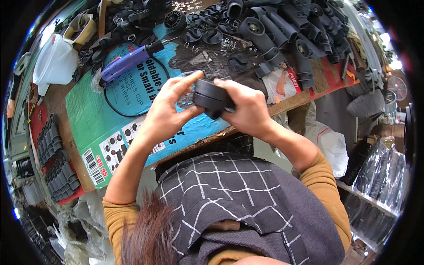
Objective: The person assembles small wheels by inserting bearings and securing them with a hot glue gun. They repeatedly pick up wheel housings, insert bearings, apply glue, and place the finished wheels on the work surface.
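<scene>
Left hand [170, 108] and right hand [245, 106] both grip one black caster wheel [211, 98] above the workbench [62, 119]. Purple tool [128, 62] lies apart, upper left.

A flattened teal and blue cardboard package sheet [95, 110] covers the workbench's left half, printed with black lettering, small product pictures and a white barcode label [94, 164] with red figures at its near corner. A red printed cardboard sheet [329, 75] lies to the right beneath black plastic parts, beside a white printed wrapper [278, 84].
</scene>
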Demonstrator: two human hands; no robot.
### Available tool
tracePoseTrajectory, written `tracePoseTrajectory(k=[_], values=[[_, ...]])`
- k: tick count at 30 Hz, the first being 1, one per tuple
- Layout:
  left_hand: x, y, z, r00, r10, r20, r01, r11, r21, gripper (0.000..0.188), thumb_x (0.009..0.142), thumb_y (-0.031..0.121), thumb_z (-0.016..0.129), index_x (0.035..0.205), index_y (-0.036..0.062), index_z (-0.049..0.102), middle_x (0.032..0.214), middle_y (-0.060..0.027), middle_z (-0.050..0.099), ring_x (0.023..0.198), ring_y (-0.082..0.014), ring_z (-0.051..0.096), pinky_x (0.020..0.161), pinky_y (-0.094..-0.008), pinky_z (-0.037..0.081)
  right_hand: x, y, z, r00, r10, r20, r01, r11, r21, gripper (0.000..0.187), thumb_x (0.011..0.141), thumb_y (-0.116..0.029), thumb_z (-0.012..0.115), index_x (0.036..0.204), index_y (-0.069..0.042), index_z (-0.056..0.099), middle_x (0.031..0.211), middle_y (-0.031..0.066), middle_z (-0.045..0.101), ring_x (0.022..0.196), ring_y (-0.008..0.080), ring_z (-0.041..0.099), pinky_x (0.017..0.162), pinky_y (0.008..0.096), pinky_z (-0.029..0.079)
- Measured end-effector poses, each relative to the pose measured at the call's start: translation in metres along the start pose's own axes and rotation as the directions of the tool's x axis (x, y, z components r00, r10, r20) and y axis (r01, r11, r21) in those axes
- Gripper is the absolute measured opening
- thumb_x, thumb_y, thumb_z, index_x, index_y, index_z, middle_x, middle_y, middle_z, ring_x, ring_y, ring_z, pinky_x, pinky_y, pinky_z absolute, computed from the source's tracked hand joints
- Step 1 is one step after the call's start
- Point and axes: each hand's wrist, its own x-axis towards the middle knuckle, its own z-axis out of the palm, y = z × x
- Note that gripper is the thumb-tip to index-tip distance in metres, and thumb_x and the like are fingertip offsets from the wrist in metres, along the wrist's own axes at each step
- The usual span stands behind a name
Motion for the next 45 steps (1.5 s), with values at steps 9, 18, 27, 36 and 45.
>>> tracePoseTrajectory(k=[9, 18, 27, 36, 45], values=[[0.01, -0.048, 0.069, 0.889, 0.06, -0.454, -0.082, 0.996, -0.027, 0.059, 0.097, 0.043, 0.056, 0.129, -0.0062, 0.049, 0.131, -0.0243, 0.049, 0.124, -0.0354, 0.046, 0.106, -0.0416, 0.035, -0.019, -0.011, 0.08, 0.981, -0.177, -0.082, 0.089, 0.777, -0.623, 0.039, 0.082, -0.016, 0.06, 0.111, 0.01, 0.061, 0.119, 0.0272, 0.062, 0.099, 0.033, 0.065, 0.085, 0.0393, 0.054], [0.01, -0.06, 0.067, 0.873, 0.168, -0.458, -0.162, 0.985, 0.054, 0.046, 0.087, 0.032, 0.07, 0.121, 0.0029, 0.058, 0.118, -0.0154, 0.061, 0.114, -0.0337, 0.054, 0.101, -0.0418, 0.04, 0.004, -0.002, 0.028, 0.921, 0.387, 0.04, -0.375, 0.857, 0.354, 0.035, 0.091, -0.012, 0.063, 0.124, 0.0, 0.06, 0.123, 0.0206, 0.061, 0.102, 0.0288, 0.065, 0.09, 0.0327, 0.051], [0.009, -0.056, 0.052, 0.932, 0.064, -0.357, -0.065, 0.998, 0.009, 0.06, 0.07, 0.021, 0.083, 0.12, 0.0042, 0.054, 0.12, -0.0152, 0.054, 0.114, -0.0316, 0.053, 0.099, -0.0399, 0.044, 0.038, 0.031, 0.029, 0.669, 0.408, 0.621, -0.739, 0.459, 0.493, 0.04, 0.093, -0.018, 0.066, 0.127, 0.002, 0.058, 0.109, 0.0089, 0.066, 0.096, 0.0118, 0.062, 0.085, 0.0274, 0.051], [0.018, -0.063, 0.037, 0.967, 0.04, -0.253, -0.05, 0.998, -0.035, 0.064, 0.065, 0.016, 0.084, 0.12, 0.0053, 0.053, 0.117, -0.0119, 0.053, 0.111, -0.0261, 0.054, 0.097, -0.0352, 0.045, 0.048, 0.024, 0.041, 0.63, 0.451, 0.632, -0.773, 0.443, 0.454, 0.035, 0.088, -0.013, 0.069, 0.119, 0.0, 0.059, 0.104, 0.0081, 0.064, 0.088, 0.0122, 0.06, 0.077, 0.029, 0.051], [0.025, -0.075, 0.019, 0.999, 0.041, -0.023, -0.045, 0.979, -0.201, 0.062, 0.065, 0.014, 0.083, 0.12, 0.005, 0.055, 0.12, -0.0118, 0.05, 0.118, -0.0262, 0.05, 0.102, -0.0344, 0.041, 0.054, 0.025, 0.049, 0.579, 0.482, 0.658, -0.807, 0.453, 0.379, 0.039, 0.085, -0.018, 0.07, 0.116, -0.001, 0.054, 0.104, 0.011, 0.059, 0.096, 0.0165, 0.057, 0.081, 0.0319, 0.049]])
